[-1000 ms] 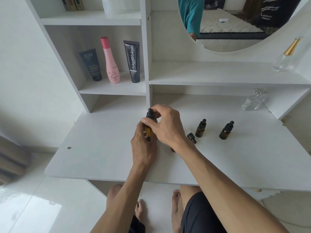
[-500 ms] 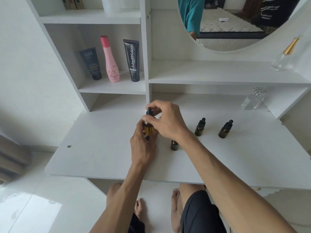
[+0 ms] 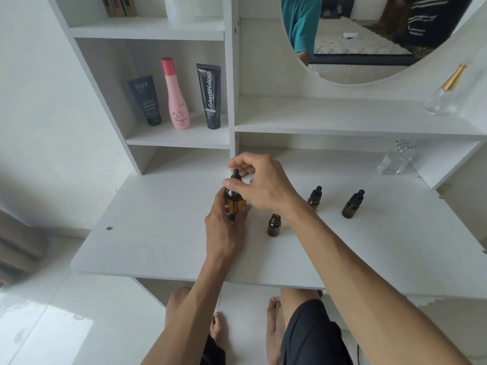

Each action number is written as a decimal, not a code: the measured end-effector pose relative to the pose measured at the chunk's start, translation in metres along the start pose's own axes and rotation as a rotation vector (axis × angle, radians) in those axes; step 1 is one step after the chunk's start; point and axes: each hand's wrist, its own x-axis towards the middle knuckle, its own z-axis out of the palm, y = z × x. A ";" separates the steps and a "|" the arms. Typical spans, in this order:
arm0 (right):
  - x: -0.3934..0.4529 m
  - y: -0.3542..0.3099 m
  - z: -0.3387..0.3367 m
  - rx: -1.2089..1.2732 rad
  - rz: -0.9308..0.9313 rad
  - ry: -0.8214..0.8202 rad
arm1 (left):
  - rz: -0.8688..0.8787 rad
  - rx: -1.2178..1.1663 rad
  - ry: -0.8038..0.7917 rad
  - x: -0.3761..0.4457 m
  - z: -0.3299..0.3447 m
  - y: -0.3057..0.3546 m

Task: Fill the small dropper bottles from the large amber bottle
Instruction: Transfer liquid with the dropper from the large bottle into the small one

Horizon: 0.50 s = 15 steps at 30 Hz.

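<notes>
My left hand (image 3: 224, 230) grips the body of the large amber bottle (image 3: 234, 204), held upright just above the white desk (image 3: 158, 233). My right hand (image 3: 261, 183) pinches the black dropper cap (image 3: 235, 175) on top of that bottle. A small amber dropper bottle (image 3: 274, 225) stands uncapped on the desk just right of my left hand. Two more small bottles stand further right with black dropper caps on, one (image 3: 315, 197) beside my right wrist, the other (image 3: 351, 204) beyond it.
A clear glass perfume bottle (image 3: 394, 160) stands at the back right under the shelf, another with a gold cap (image 3: 445, 92) on the shelf above. Two dark tubes and a pink bottle (image 3: 176, 94) stand in the left cubby. A round mirror (image 3: 369, 35) hangs behind.
My right hand has shifted up and left on the big bottle's cap, uncovering the open small bottle. The loose small cap seen by my wrist a second ago is out of sight.
</notes>
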 end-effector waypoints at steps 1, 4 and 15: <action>0.000 0.000 0.000 0.007 0.004 0.024 | 0.003 -0.003 0.000 0.000 0.000 0.000; 0.001 0.001 -0.001 0.024 0.022 0.023 | 0.003 -0.003 -0.001 0.000 0.000 -0.001; 0.004 0.002 0.000 0.011 0.013 0.005 | 0.017 -0.014 -0.006 0.000 0.000 -0.003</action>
